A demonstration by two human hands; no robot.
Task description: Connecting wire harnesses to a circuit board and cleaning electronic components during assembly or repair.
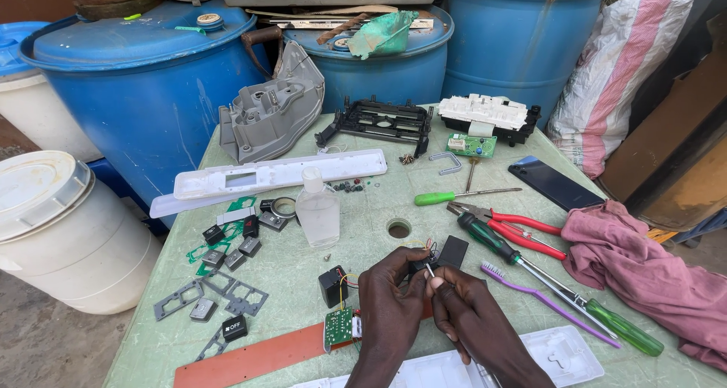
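My left hand (390, 297) and my right hand (462, 301) meet over the near middle of the green table (379, 206). Together they pinch a small black component (424, 265) with thin red and yellow wires. A black box part (453, 252) lies just beyond my fingers. A small green circuit board (338, 327) with a black block (332, 286) wired to it sits to the left of my left hand. A purple toothbrush (541, 297) lies to the right of my right hand.
Screwdrivers (553, 278), red pliers (515, 229), a clear bottle (316, 210), black buttons (235, 252), a phone (556, 182), a pink cloth (644, 271) and plastic housings (265, 177) cover the table. Blue drums (144, 93) stand behind; a white bucket (53, 229) stands at the left.
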